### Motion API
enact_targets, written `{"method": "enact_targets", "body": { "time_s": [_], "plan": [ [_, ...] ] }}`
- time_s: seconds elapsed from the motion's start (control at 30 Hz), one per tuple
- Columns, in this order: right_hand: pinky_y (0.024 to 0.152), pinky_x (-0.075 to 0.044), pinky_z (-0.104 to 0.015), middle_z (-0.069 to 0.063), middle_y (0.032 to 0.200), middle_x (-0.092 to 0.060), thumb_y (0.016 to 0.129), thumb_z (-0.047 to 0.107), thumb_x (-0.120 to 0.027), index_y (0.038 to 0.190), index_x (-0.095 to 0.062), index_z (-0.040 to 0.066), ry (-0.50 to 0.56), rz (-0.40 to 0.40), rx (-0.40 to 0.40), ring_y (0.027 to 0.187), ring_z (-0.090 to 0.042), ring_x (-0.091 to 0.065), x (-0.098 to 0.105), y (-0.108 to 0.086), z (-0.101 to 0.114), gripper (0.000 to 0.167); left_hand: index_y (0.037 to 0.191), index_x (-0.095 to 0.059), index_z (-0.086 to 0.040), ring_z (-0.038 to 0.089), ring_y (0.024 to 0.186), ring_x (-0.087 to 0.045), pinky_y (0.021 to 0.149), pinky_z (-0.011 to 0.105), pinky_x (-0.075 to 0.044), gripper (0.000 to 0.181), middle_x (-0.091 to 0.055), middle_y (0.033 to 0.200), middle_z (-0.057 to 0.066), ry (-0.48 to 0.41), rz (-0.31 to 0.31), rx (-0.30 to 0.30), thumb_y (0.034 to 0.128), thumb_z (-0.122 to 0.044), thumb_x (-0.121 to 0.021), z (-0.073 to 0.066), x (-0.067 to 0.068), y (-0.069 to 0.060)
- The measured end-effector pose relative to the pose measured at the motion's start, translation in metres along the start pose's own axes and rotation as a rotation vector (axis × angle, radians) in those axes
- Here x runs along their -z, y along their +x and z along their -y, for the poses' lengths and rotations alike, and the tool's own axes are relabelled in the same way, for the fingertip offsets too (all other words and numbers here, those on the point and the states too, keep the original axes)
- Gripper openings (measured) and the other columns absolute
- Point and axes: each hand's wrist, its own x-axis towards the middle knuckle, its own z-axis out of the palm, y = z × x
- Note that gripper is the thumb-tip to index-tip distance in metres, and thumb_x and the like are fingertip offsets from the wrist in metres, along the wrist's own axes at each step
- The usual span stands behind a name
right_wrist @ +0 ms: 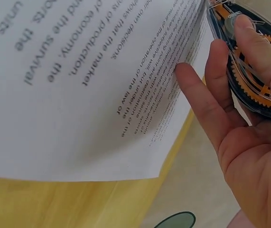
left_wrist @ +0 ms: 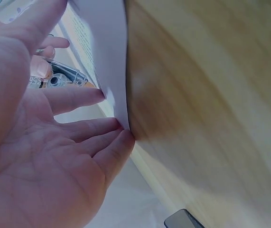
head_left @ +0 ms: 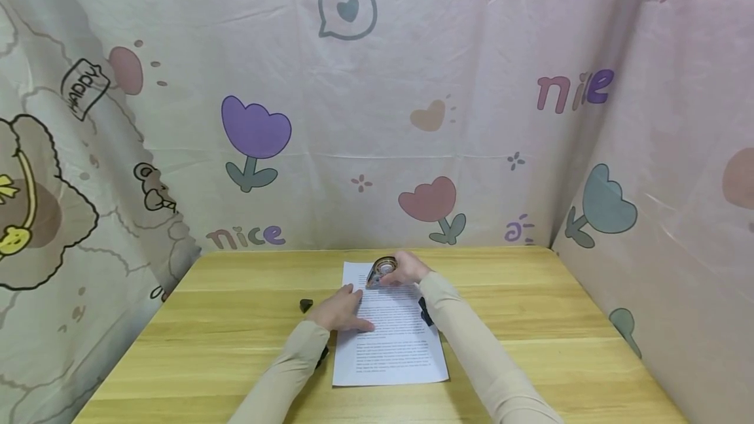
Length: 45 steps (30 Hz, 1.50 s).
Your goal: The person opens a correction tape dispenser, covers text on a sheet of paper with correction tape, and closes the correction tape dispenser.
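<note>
Cloth (head_left: 377, 77) hangs behind and at both sides, printed with tulips, hearts and the word "nice". Table (head_left: 542, 326): pale wood grain, backed up to the cloth. Sheet (head_left: 391, 362) lies on the table, long side running away from me, covered in lines of print. Two beige sleeves (head_left: 283, 362) reach in from the near side, each with a black unit at the wrist.

Left hand (head_left: 338, 310): fingers extended, gripping nothing; it rests at the sheet's left edge, thumb lying over the print. My left wrist view puts fingertips against the paper edge. Right hand (head_left: 409, 269): thumb and fingers pinch the tape (head_left: 383, 271), a clear-shelled dispenser with orange gears. I note the tape over the far part of the sheet, nose angled down toward the print; contact I cannot tell. Smallest item: dark piece (head_left: 305, 305) on the table, left of the sheet, near the left hand.
</note>
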Motion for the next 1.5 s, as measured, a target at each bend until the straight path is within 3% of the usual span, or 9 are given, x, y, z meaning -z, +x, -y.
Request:
{"method": "enact_targets", "body": {
  "time_s": [0.23, 0.7, 1.0, 1.5],
  "plan": [
    [0.062, -0.060, -0.033, -0.008, 0.085, -0.070, 0.076, 0.011, -0.084, 0.101, -0.068, 0.000, 0.013, 0.023, 0.016, 0.065, -0.019, -0.066, 0.003, 0.002, 0.004, 0.031, 0.143, -0.046, 0.002, 0.042, 0.139, -0.039, 0.112, 0.054, -0.039, 0.094, -0.037, 0.151, 0.028, -0.007, -0.002, 0.003, 0.0755, -0.056, -0.078, 0.000, 0.001, -0.001],
    [0.063, -0.060, -0.029, -0.006, 0.090, -0.070, 0.080, 0.009, -0.081, 0.108, -0.067, 0.002, 0.006, 0.045, -0.007, 0.070, -0.016, -0.065, 0.004, 0.001, 0.009, 0.032, 0.144, -0.045, 0.002, 0.042, 0.139, -0.039, 0.111, 0.054, -0.039, 0.095, -0.036, 0.152, 0.028, -0.025, -0.004, 0.006, 0.0759, -0.056, -0.078, 0.002, 0.000, 0.000],
    [0.069, -0.061, -0.038, -0.008, 0.090, -0.071, 0.078, 0.010, -0.082, 0.107, -0.069, 0.003, 0.004, 0.042, -0.005, 0.077, -0.024, -0.069, 0.005, 0.001, 0.010, 0.032, 0.144, -0.045, 0.002, 0.042, 0.139, -0.038, 0.112, 0.055, -0.038, 0.094, -0.035, 0.152, 0.028, -0.037, 0.001, 0.006, 0.0760, -0.054, -0.078, 0.001, 0.000, 0.000],
    [0.071, -0.061, -0.041, -0.010, 0.093, -0.070, 0.078, 0.010, -0.083, 0.109, -0.067, 0.000, 0.000, 0.050, -0.010, 0.077, -0.026, -0.070, 0.007, 0.004, 0.007, 0.037, 0.145, -0.043, 0.002, 0.042, 0.142, -0.034, 0.114, 0.055, -0.035, 0.095, -0.032, 0.154, 0.028, -0.056, 0.005, 0.009, 0.0764, -0.054, -0.078, 0.002, -0.002, 0.000]
  ]
}}
